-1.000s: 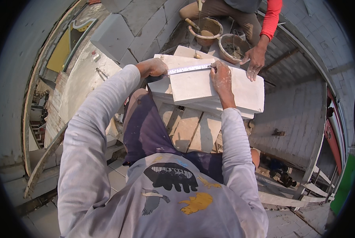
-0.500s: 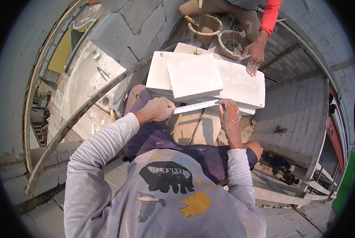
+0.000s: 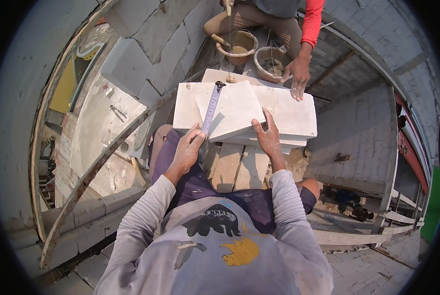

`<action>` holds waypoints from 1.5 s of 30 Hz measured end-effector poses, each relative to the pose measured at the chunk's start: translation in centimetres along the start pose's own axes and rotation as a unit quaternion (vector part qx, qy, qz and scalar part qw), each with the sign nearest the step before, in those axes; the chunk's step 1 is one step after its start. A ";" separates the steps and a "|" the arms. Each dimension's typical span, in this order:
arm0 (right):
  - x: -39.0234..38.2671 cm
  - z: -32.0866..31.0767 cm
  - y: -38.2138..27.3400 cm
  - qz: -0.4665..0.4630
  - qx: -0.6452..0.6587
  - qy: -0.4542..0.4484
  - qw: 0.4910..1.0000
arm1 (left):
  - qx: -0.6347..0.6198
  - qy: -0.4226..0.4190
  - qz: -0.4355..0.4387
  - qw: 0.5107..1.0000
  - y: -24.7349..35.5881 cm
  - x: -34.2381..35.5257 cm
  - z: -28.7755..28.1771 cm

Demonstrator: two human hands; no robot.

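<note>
A pale tape measure [image 3: 211, 110] is gripped near its lower end by my left hand [image 3: 187, 150], its blade pointing away from me and its dark end hook at the far tip. Behind the blade sits a square white block [image 3: 237, 105], set at an angle on longer white blocks [image 3: 294, 113]. My right hand [image 3: 268, 133] has its fingers apart, and its fingertips are at the near right edge of the square block. Whether they press on it I cannot tell. The case of the tape is hidden in my left hand.
Across the blocks a co-worker's hand [image 3: 297, 76] in a red sleeve rests by their far right end. Two mortar buckets, one [image 3: 237, 47] with a trowel handle and another [image 3: 270, 65], stand beyond. A rusty curved bar [image 3: 89, 174] runs along my left, and a drop lies at right.
The tape, held level between both hands before, now points away over the square block. My right hand has let go of its end and moved to the block, which has turned slightly.
</note>
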State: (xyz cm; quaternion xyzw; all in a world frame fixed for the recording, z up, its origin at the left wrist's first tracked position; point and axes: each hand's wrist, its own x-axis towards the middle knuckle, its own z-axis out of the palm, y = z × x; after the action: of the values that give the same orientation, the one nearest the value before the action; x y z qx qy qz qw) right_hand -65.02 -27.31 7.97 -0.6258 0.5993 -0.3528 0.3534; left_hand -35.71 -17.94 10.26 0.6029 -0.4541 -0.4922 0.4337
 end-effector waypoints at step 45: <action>2.1 -4.1 -0.5 0.039 -0.075 0.173 0.981 | -0.153 -0.204 -0.138 0.957 -5.7 -6.5 0.1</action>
State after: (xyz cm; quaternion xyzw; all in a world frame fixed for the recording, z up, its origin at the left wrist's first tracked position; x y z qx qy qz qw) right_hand -68.22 -29.47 10.48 -0.5563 0.6998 -0.3958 0.2101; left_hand -35.77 -10.39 6.04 0.4730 -0.3647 -0.7230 0.3472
